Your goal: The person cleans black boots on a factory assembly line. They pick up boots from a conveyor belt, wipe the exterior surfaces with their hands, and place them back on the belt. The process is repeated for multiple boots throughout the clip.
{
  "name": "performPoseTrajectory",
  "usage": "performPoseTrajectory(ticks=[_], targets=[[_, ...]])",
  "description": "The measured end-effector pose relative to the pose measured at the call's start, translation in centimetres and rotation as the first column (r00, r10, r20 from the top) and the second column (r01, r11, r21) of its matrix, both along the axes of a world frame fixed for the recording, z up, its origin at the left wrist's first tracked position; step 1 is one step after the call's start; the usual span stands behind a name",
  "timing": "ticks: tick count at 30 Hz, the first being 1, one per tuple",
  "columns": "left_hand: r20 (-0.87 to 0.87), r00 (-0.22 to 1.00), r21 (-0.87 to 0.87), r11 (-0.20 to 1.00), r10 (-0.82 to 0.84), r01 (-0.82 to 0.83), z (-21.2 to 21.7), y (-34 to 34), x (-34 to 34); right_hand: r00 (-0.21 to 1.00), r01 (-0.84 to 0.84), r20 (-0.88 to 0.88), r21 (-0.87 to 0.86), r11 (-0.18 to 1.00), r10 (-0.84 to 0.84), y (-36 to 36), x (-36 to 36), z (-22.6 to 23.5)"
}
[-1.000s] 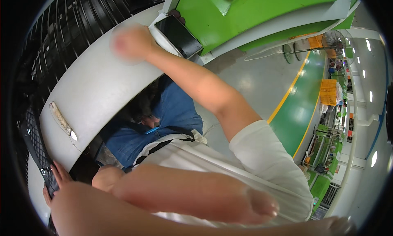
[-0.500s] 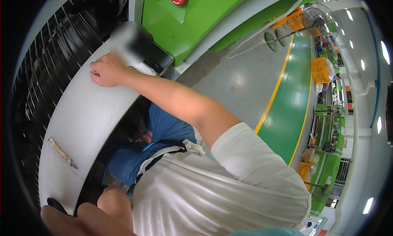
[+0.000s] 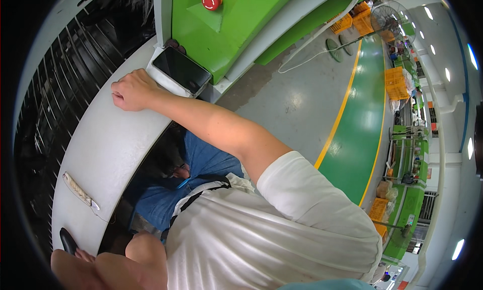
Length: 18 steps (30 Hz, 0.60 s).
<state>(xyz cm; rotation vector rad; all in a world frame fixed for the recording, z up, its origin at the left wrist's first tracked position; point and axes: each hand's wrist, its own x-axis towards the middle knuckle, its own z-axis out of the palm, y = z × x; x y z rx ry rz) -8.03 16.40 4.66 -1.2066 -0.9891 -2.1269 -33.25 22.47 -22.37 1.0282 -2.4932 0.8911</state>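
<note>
My right hand is a loose fist, knuckles down on the curved white worktop, with nothing in it. Just beyond it a dark-screened phone lies on a small white block at the foot of a green machine. My left hand is at the bottom left edge, mostly cut off. Its fingers touch a small black object on the worktop's near end, and the grip is hidden. A thin beige strip lies on the worktop between the two hands.
A red round push button sits on the green machine. Black ribbed bars run along the worktop's far side. To the right are grey floor, a yellow line and a green lane, with orange crates and a fan.
My view has swung left and down. My right hand has drawn back along the worktop, from beside the phone to a fist short of it. My left forearm has dropped toward the bottom edge.
</note>
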Motion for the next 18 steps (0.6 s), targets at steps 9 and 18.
performPoseTrajectory(ticks=[9, 18], targets=[[-0.001, 1.000, 0.012, 1.000, -0.012, 0.012, 0.13, 0.31, -0.03, 1.000, -0.011, -0.021, -0.035, 0.999, 0.010, -0.09, -0.09, -0.16], [0.007, 1.000, 0.028, 0.999, -0.020, 0.019, -0.19, 0.51, -0.29, 0.999, -0.010, -0.030, -0.029, 1.000, 0.010, -0.22, -0.20, -0.39]])
